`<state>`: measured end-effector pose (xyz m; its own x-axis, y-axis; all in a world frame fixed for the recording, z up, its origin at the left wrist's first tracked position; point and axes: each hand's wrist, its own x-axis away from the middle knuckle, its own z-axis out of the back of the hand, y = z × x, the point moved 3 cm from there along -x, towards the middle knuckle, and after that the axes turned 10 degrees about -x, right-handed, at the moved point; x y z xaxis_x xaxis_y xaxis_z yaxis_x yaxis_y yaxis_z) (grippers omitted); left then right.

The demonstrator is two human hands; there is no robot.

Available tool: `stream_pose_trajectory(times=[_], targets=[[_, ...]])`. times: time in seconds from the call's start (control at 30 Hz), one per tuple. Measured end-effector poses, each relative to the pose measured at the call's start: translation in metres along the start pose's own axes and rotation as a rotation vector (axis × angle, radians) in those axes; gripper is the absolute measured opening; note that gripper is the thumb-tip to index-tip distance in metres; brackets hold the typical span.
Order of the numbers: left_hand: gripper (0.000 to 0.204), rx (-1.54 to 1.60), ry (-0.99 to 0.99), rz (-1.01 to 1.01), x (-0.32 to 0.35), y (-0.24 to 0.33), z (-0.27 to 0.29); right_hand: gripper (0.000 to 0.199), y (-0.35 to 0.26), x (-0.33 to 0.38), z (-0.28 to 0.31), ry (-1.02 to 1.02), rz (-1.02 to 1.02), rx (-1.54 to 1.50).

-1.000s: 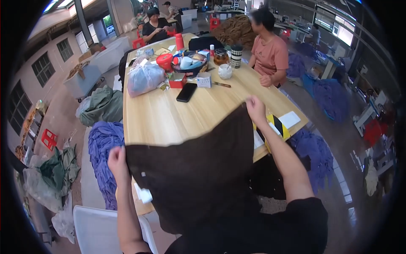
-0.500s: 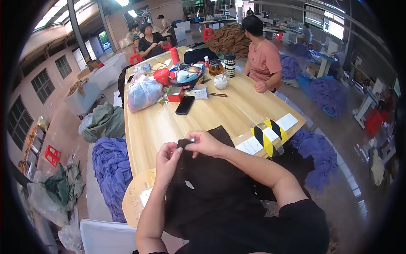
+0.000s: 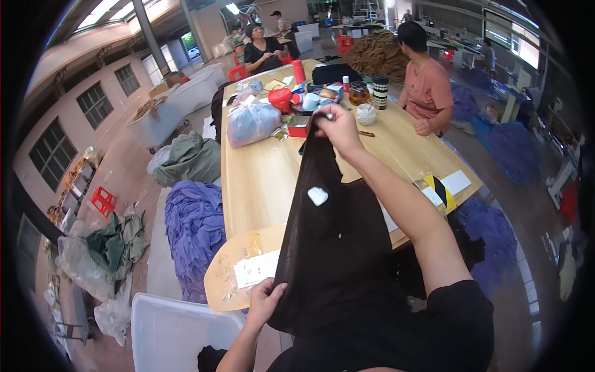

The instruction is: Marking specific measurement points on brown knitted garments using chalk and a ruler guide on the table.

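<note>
A dark brown piece of fabric [image 3: 338, 248] is stretched upward in front of me over the near part of the table. My right hand [image 3: 341, 131], fingers closed, pinches its top corner high above the tabletop. Lower down, my left hand [image 3: 266, 302] grips the left edge between thumb and fingers. On the cloth's upper part shows a small white patch [image 3: 318, 196]; whether it is a sticker or something else I cannot tell. White paper pieces [image 3: 256, 268] lie on the rounded table end [image 3: 226, 291], left of the fabric.
The wooden table [image 3: 254, 192] carries a plastic bag [image 3: 253, 123], red box [image 3: 297, 128], jars and black-and-yellow tape [image 3: 441, 193]. A white bin [image 3: 176, 335] stands near my left. Purple cloth heaps [image 3: 193, 229] flank the table. A person in pink [image 3: 429, 93] sits at right.
My right hand has risen and moved away, drawing the fabric's corner up. The left hand has slid down to the lower left edge. The view has shifted left.
</note>
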<state>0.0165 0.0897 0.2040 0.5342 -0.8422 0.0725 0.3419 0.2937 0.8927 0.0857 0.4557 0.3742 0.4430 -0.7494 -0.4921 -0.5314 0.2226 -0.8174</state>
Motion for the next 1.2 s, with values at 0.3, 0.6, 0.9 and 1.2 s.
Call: stream_pose_trajectory(times=[0.3, 0.6, 0.9, 1.2], targets=[[0.029, 0.046, -0.261, -0.020, 0.018, 0.036, 0.011, 0.011, 0.001, -0.070, -0.041, 0.206, 0.307, 0.069], [0.024, -0.173, -0.450, 0.060, 0.039, -0.009, 0.021, 0.008, 0.057, -0.063, 0.022, 0.340, 0.055, 0.009], [0.028, -0.291, -0.278, 0.086, 0.006, 0.065, 0.014, 0.024, 0.036, -0.048, -0.062, -0.210, 0.440, 0.561], [0.033, 0.988, -0.354, 0.181, -0.046, 0.116, -0.046, 0.051, -0.041, 0.206, -0.059, -0.432, 0.378, 0.646]])
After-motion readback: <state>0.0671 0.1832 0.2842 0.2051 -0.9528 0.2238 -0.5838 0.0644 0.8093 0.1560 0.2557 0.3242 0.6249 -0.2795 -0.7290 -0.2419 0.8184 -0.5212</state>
